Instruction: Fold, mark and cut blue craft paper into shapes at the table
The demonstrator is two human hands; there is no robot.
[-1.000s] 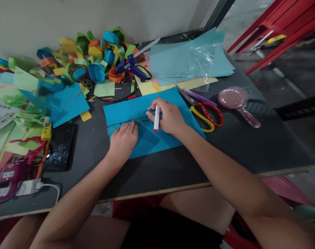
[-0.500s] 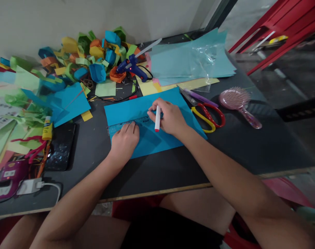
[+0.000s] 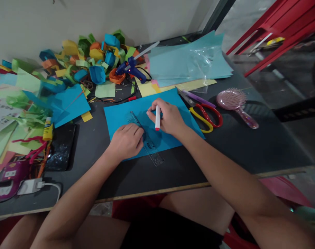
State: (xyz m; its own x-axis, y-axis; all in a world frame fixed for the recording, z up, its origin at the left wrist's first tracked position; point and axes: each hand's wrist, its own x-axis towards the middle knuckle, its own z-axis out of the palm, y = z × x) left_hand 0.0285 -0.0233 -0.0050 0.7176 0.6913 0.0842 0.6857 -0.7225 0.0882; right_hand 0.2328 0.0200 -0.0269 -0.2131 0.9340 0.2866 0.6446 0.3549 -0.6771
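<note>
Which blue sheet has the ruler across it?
The bright blue sheet beneath the left hand; the ruler overhangs its near edge. The other bright one lies left, near the glue stick; the pale blue stack lies behind.

Both bare arms reaching fwd, converging
L hand palm down, fingers curled under (tips hidden); R hand nr it, slightly further fwd, fingers bent in, forearm angled from lower R
</note>
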